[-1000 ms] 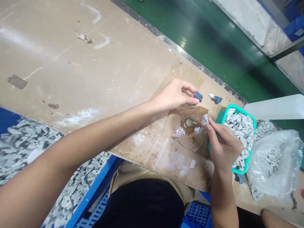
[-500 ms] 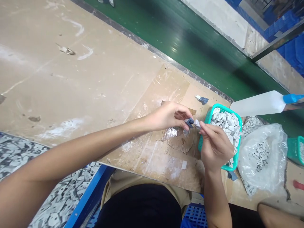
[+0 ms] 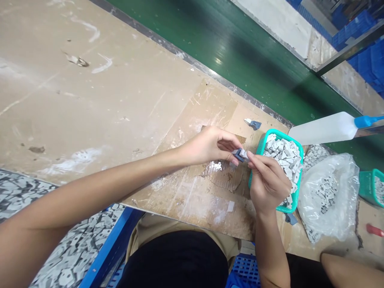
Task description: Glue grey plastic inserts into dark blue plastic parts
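Fingers of the left hand [image 3: 210, 148] are closed in a pinch on the dark part [image 3: 239, 155], thumb on the near side, forefinger curled over the far side, parted only by its thickness. Those of the right hand [image 3: 270, 182] pinch the white part [image 3: 244, 155] by its outer end, thumb and forefinger nearly together. Both parts meet just to the left of the basket [image 3: 271, 131], held over the patch [image 3: 223, 178] on the bench [image 3: 135, 100]. Whether one sits inside the other, I cannot tell; the fingertips hide the joint.

With so little of each part gripped, a crooked push could twist the white part askew or make it slip from the right fingertips. Squeezing hard might also tip the dark part, since just a thumb and forefinger seem to steady it. A dropped white part could fall among the pieces [image 3: 283, 154] in the basket and be hard to pick out.

Just beyond the basket's far left corner lies a clip [image 3: 255, 125]; to its right are the bag [image 3: 342, 200] and, farther back, the bottle [image 3: 324, 129].
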Demonstrator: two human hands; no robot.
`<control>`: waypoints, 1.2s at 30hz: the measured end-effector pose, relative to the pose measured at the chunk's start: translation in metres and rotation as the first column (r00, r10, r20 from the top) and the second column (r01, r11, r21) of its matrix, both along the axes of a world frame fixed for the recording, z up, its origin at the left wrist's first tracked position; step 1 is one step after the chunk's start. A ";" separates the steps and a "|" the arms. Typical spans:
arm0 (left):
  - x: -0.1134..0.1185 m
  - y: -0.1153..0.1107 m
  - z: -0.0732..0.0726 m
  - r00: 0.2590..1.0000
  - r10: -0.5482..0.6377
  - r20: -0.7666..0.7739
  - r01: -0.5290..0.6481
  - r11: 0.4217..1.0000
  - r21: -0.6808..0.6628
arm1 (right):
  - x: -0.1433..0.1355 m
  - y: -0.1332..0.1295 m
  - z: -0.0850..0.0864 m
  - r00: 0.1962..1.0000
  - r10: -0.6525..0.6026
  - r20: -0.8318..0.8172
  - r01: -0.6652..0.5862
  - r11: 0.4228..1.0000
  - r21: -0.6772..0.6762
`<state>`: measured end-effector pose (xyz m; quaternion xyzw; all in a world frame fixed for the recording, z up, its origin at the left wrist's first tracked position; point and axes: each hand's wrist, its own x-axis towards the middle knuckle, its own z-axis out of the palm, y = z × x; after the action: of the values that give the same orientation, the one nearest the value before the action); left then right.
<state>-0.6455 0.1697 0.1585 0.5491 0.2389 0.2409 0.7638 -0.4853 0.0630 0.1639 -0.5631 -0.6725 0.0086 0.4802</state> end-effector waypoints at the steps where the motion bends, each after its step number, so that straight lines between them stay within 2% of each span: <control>1: 0.000 0.000 0.000 1.000 0.002 0.003 -0.002 1.000 -0.005 | 0.000 0.000 0.000 1.000 0.001 0.002 -0.001 1.000 -0.005; 8: 0.001 -0.005 -0.001 0.998 0.059 -0.034 -0.059 0.998 -0.009 | 0.004 -0.002 0.002 0.996 -0.004 -0.084 -0.006 0.993 -0.118; 20: 0.005 -0.019 -0.004 0.984 0.160 -0.080 -0.159 0.987 0.016 | 0.007 -0.005 0.003 0.988 0.014 -0.152 -0.039 0.986 -0.160; 25: 0.003 -0.021 -0.004 0.974 0.189 -0.127 -0.171 0.975 0.140 | 0.009 -0.006 0.002 0.983 0.053 -0.173 -0.082 0.984 -0.161; 28: 0.001 -0.023 -0.001 0.954 0.251 -0.165 -0.192 0.932 0.308 | 0.008 -0.007 0.001 0.985 0.056 -0.162 -0.076 0.990 -0.121; 30: 0.000 -0.025 0.001 0.946 0.275 -0.170 -0.202 0.913 0.354 | 0.005 -0.008 0.001 0.989 0.053 -0.142 -0.064 0.995 -0.075; 33: 0.001 -0.027 0.001 0.958 0.246 -0.145 -0.201 0.942 0.269 | 0.003 -0.009 0.002 0.992 0.052 -0.111 -0.057 0.998 -0.042; 36: 0.003 -0.028 -0.003 0.970 0.231 -0.077 -0.215 0.960 0.178 | 0.004 -0.009 0.003 0.991 0.057 -0.124 -0.065 0.996 -0.065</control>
<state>-0.6425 0.1418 0.1551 0.5921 0.3152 0.3177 0.6702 -0.4812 0.0542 0.1671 -0.5569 -0.6581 0.0808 0.5003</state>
